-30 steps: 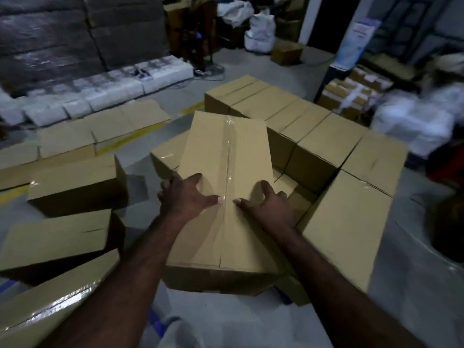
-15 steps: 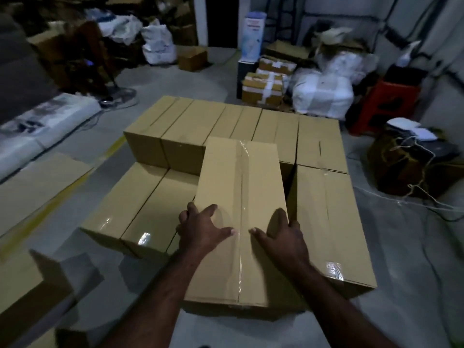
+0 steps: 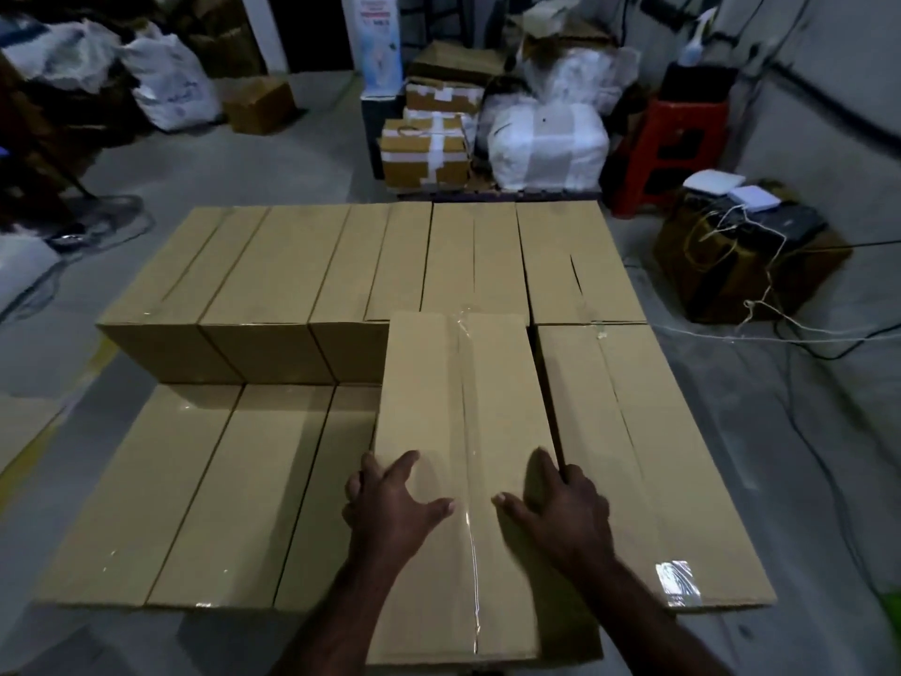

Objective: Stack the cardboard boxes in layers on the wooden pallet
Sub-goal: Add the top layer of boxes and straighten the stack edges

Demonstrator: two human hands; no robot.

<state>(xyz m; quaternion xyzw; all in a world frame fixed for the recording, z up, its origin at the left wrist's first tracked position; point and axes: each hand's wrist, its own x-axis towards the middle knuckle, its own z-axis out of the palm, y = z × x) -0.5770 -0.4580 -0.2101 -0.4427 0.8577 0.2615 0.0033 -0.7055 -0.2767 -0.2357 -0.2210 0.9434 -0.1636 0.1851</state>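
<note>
While the taped cardboard box (image 3: 453, 407) lies at six o'clock, between the lower boxes (image 3: 205, 480) at eight o'clock and a neighbouring box (image 3: 634, 456) at four, the left hand (image 3: 390, 514) and right hand (image 3: 560, 514) grip its long edges, fingers curled over the sides, thumbs spread across the top.

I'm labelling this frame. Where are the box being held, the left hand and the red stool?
held box (image 3: 429, 383): head view, top face, left of the tape seam.
left hand (image 3: 390, 509): head view, back of the hand.
red stool (image 3: 682, 114): head view, its upper front.
</note>
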